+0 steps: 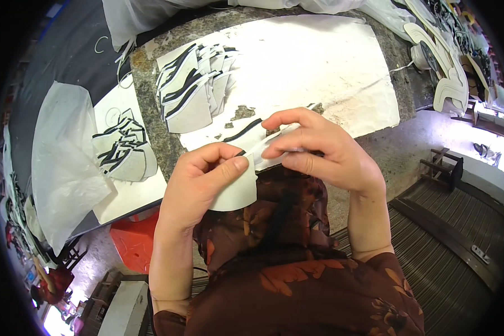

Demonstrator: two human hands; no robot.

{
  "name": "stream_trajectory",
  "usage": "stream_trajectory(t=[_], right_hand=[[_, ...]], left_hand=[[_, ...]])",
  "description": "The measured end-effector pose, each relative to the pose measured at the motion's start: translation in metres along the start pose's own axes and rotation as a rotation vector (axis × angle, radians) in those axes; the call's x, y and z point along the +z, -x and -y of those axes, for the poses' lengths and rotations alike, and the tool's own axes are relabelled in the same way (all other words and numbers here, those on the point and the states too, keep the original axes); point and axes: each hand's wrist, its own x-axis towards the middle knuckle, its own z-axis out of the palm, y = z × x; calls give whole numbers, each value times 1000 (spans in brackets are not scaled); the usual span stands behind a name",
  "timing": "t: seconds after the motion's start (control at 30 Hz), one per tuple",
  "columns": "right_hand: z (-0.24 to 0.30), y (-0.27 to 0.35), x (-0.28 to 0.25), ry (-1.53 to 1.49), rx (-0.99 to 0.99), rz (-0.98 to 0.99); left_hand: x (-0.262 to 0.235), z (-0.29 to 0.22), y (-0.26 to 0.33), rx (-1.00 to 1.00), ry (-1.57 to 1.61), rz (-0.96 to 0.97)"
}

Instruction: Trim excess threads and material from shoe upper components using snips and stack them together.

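My left hand [193, 176] pinches a pale grey cut fabric piece [238, 190] between thumb and fingers, at the table's near edge. A bit of black edging shows by the thumb. My right hand [319, 147] is curled over a narrow white strip [269, 144] along the piece's upper right side; its fingertips partly hide the strip. Just beyond the hands, another pale piece with a black edge [243, 132] shows partly. To the far left of the hands lies a fanned stack of similar black-edged pieces [191, 109].
A white board [313, 61] covers much of the worktop. White tape trails to a spool [423, 57] at the right, near cream shaped cut-outs [452, 92]. A jumbled pile of black-edged pieces [129, 157] and a translucent plastic sheet [67, 162] lie left. A red stool [133, 243] stands below.
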Motion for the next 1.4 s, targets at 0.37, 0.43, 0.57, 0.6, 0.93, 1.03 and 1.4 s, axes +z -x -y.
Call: stream_trajectory(t=[0.37, 0.43, 0.57, 0.6, 0.93, 1.03, 1.4], right_hand=[[17, -7, 22, 337, 130, -37], [17, -8, 23, 312, 147, -42], [14, -9, 25, 275, 157, -39], [14, -9, 26, 280, 157, -49], [17, -10, 26, -174, 267, -60], [19, -10, 28, -350, 486, -80], [16, -14, 26, -650, 609, -114]], left_hand=[[0, 9, 10, 76, 183, -11], [1, 9, 10, 69, 193, -33], [4, 9, 11, 106, 154, -52], [6, 9, 11, 107, 177, -51], [17, 18, 10, 138, 261, -68], [18, 18, 9, 143, 252, -64], [19, 20, 8, 168, 293, -77]])
